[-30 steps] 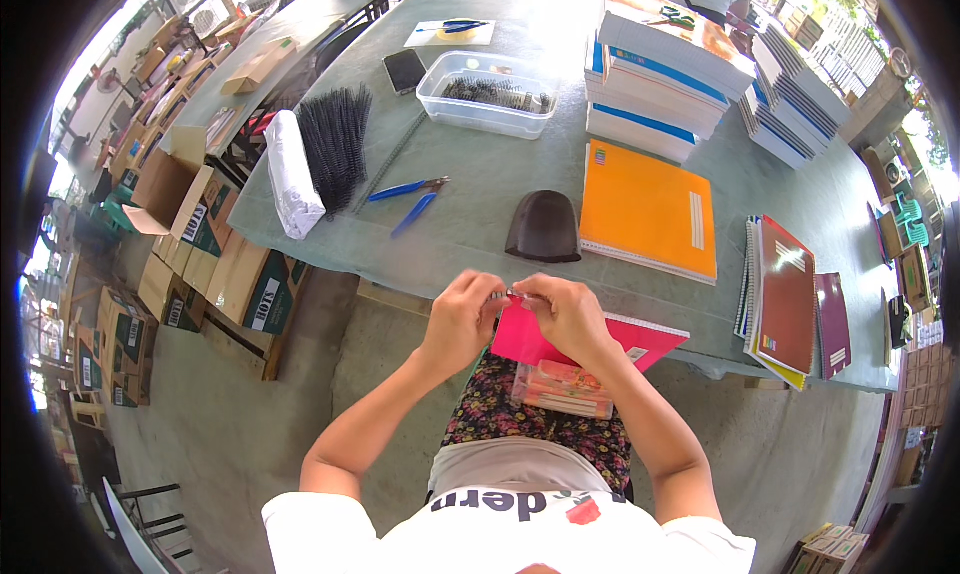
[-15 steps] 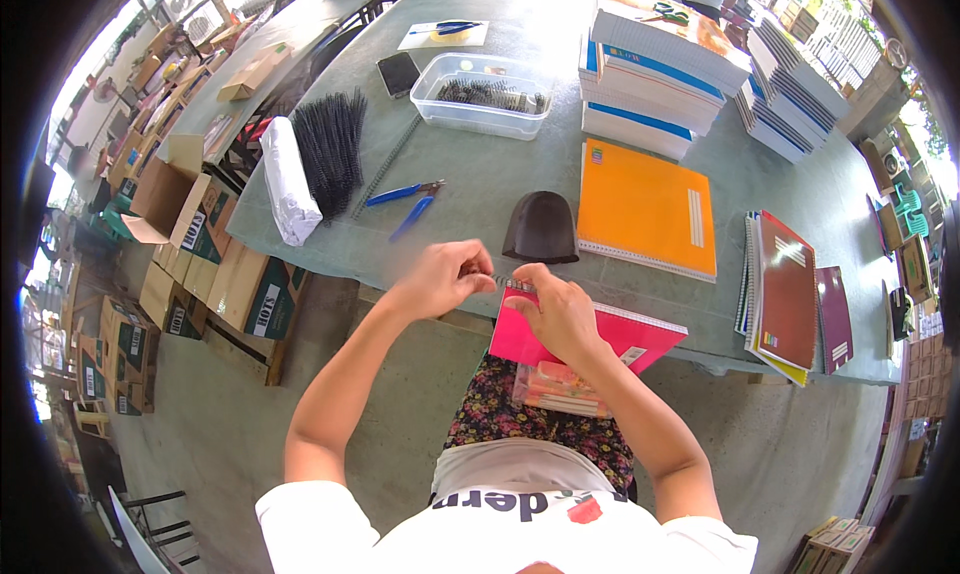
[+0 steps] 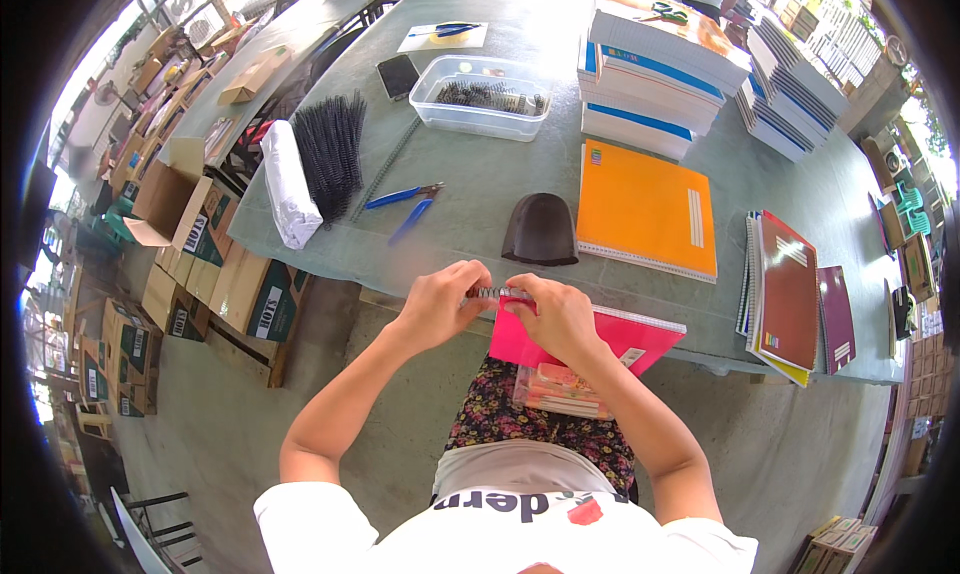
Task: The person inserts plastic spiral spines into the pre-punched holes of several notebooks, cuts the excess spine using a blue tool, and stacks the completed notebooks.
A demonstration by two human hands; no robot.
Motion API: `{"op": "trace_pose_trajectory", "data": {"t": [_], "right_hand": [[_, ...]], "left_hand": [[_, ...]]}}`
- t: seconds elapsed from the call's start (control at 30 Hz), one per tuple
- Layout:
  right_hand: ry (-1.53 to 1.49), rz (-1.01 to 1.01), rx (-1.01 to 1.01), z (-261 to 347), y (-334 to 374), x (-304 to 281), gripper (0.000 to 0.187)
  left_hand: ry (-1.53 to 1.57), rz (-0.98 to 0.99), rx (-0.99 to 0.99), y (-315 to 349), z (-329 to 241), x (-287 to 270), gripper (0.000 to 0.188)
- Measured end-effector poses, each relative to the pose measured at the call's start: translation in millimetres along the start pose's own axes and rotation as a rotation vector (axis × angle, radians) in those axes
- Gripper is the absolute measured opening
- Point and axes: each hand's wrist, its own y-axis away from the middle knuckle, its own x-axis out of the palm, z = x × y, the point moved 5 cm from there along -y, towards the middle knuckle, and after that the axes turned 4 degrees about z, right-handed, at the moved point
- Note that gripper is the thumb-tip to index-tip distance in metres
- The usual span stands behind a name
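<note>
A pink notebook (image 3: 641, 336) leans at the table's front edge, close to my body. Along its top edge a wire spiral coil (image 3: 491, 294) sticks out to the left past the cover. The thumb and fingers of my left hand (image 3: 444, 300) are closed round the coil's free end. My right hand (image 3: 556, 316) grips the coil and the notebook's top left corner, its thumb over the pink cover. Just beyond the hands lies a dark rounded block (image 3: 541, 230). Below the notebook, a clear packet of orange and pink items (image 3: 563, 388) rests on my lap.
Blue-handled pliers (image 3: 405, 196), a bundle of black coils (image 3: 333, 154) and a white wrapped roll (image 3: 290, 184) lie to the left. Farther back stands a clear plastic box (image 3: 480, 122) of coil pieces. An orange notebook (image 3: 645, 204), tall book stacks (image 3: 660, 74) and more notebooks (image 3: 785, 294) are on the right.
My left hand has come slightly down and now closes on the coil's end. More of the coil shows between both hands. My right hand and the notebook have hardly moved.
</note>
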Motion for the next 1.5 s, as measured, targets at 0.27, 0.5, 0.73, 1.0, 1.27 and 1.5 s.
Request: {"op": "trace_pose_trajectory", "data": {"t": [0.27, 0.5, 0.73, 1.0, 1.27, 1.5], "right_hand": [[0.022, 0.051, -0.096, -1, 1, 2, 0.024], [-0.059, -0.067, -0.031, 4, -4, 3, 0.014], [-0.184, -0.102, -0.102, 14, -7, 11, 0.031], [0.078, -0.056, 0.193, -47, 53, -66, 0.027], [0.095, -0.118, 0.21, -56, 73, -59, 0.014], [0.084, -0.214, 0.154, -58, 84, -56, 0.013]], "left_hand": [[0.511, 0.286, -0.317, -3, 43, 16, 0.023], [0.301, -0.073, -0.027, -35, 36, -11, 0.032], [0.003, -0.096, -0.313, -122, 59, 38, 0.05], [-0.161, -0.47, 0.161, -16, -52, -47, 0.034], [-0.245, -0.324, 0.007, 24, -43, 5, 0.029], [-0.286, -0.367, 0.119, 20, -54, 7, 0.028]]}}
